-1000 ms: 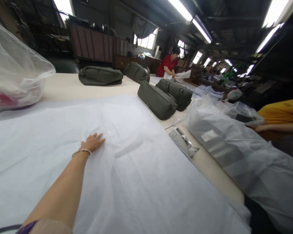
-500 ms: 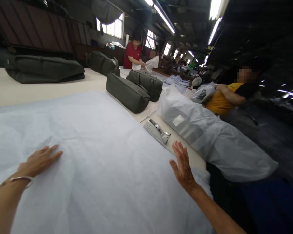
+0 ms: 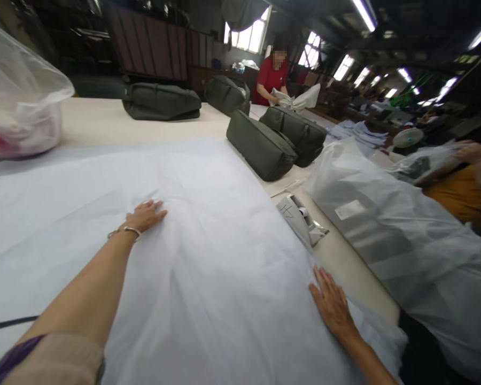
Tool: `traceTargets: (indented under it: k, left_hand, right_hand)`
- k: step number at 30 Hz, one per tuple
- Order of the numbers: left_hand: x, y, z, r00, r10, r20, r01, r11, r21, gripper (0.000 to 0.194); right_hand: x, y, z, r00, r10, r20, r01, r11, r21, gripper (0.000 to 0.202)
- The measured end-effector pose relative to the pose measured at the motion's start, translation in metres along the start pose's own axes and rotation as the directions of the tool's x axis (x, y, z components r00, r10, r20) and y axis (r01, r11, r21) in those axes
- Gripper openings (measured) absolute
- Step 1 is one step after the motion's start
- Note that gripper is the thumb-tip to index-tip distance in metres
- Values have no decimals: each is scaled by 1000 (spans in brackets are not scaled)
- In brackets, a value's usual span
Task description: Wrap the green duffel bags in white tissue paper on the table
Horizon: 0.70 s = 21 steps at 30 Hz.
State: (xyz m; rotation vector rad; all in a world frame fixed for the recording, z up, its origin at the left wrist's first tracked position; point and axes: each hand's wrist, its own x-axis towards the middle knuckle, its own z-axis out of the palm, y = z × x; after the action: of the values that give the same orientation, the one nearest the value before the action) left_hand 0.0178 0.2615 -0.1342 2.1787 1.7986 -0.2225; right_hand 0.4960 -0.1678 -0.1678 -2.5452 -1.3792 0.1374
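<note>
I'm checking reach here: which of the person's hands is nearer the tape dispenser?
Right. The right hand is on the person's side of the tape dispenser; the left hand is farther away, to its left.

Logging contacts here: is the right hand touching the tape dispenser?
Apart. The head view shows a gap between right hand and tape dispenser, with white sheet and tabletop visible there.

Windows point(image 3: 248, 40) and ceiling tubes point(image 3: 364, 14) glare amid gloom, with blur toward the right edge.
</note>
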Motion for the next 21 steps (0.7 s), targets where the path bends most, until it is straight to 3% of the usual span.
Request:
traceTargets:
  k: [3, 5, 7, 9, 11, 13, 17, 21]
  left_hand:
    - [0, -3, 3, 1000, -15, 28, 16, 999, -51, 64]
    - [0, -3, 2, 999, -8, 37, 11, 997, -76, 65]
    - [0, -3, 1, 999, -3, 43, 7, 996, -91, 65]
    - [0, -2, -1, 999, 0, 44, 5, 995, -98, 66]
    - [-2, -2, -2, 999, 4, 43, 0, 995, -103, 65]
    - [-4, -1, -4, 999, 10, 40, -6, 994, -110, 64]
    - [-7, 0, -5, 999, 12, 36, -7, 992, -125, 63]
    - [-8, 1, -5, 1000, 10, 28, -6, 990, -142, 61]
  right_hand:
    - [-15, -39, -14, 988, -53, -143, 66, 994, 85, 72]
    - [-34, -84, -27, 968, -163, -189, 205, 951, 232, 57]
    - [-60, -137, -37, 958, -288, -7, 259, 851, 457, 34]
    - [-89, -189, -39, 867, -404, 292, 138, 758, 638, 25]
    - [-114, -231, -34, 749, -407, 523, -90, 719, 689, 32]
    - [-131, -259, -25, 692, -354, 629, -215, 731, 647, 54]
    - [-141, -284, -11, 754, -257, 605, -128, 846, 518, 87]
    - [-130, -298, -8, 821, -229, 523, -9, 910, 414, 71]
